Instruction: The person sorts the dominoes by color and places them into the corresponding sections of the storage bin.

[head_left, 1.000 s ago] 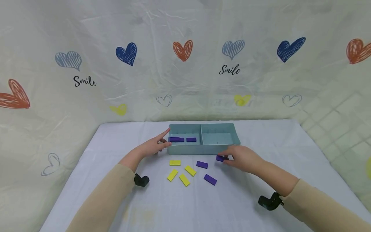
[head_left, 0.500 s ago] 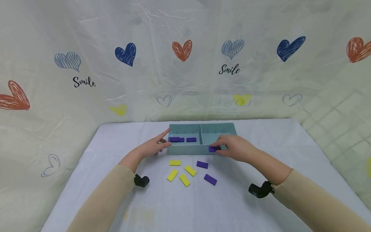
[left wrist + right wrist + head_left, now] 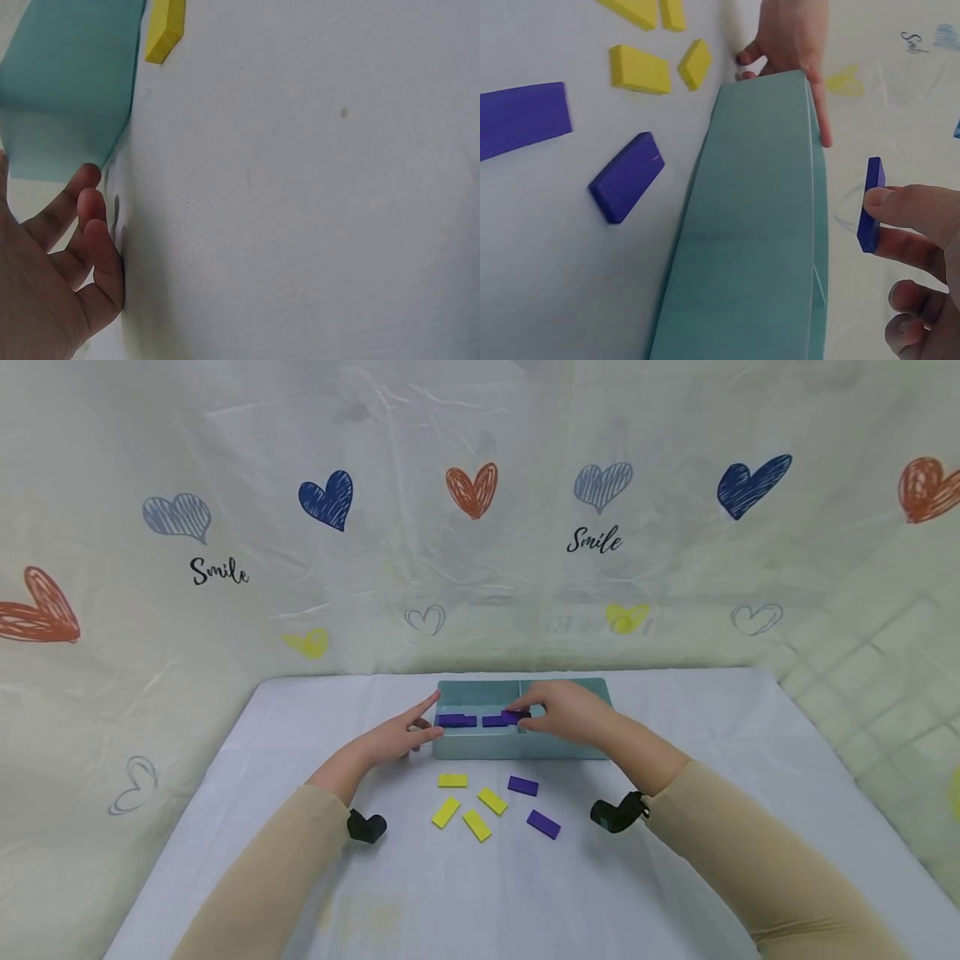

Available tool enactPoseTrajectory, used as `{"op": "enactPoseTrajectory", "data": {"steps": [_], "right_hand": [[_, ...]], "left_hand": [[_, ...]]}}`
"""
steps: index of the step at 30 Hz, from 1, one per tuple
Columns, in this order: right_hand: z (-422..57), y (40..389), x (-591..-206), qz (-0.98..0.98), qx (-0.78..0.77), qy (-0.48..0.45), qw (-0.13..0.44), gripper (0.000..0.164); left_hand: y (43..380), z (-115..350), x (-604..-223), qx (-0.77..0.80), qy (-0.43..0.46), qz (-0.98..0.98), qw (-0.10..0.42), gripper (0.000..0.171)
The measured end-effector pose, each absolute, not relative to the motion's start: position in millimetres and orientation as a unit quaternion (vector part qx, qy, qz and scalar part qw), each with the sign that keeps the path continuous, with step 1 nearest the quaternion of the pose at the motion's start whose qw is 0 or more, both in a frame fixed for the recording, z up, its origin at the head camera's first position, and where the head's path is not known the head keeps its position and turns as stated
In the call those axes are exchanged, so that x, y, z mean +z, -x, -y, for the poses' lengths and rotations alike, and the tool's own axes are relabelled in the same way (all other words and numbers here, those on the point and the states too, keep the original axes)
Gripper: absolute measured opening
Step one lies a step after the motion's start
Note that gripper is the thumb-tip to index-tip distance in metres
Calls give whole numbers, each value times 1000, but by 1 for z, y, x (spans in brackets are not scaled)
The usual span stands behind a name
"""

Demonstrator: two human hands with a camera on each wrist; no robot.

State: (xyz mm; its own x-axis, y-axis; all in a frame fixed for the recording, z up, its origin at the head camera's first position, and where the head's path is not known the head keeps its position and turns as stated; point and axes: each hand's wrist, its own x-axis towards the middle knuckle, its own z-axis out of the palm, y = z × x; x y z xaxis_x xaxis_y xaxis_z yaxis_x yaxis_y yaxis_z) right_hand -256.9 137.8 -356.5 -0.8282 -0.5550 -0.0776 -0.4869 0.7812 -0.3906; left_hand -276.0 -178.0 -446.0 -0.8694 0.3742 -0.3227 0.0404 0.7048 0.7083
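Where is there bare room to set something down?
Bare tablecloth lies right of the teal divided box, and between the sleeves, nearer than the yellow blocks and purple blocks. Crowded: around those blocks, and the box's left compartment, holding more purple blocks, right hand close.

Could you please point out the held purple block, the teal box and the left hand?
Held purple block (image 3: 867, 231), right wrist view, near its lower end.
Teal box (image 3: 480, 747), head view, the front wall's outer face.
Left hand (image 3: 392, 740), head view, the back of the hand.
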Motion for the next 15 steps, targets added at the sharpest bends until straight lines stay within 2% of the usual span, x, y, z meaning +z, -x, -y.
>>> {"op": "enactPoseTrajectory", "data": {"steps": [15], "right_hand": [[-92, 293, -370, -936, -144, 300, 114, 30]], "left_hand": [[276, 179, -446, 375, -110, -892, 229, 74]]}}
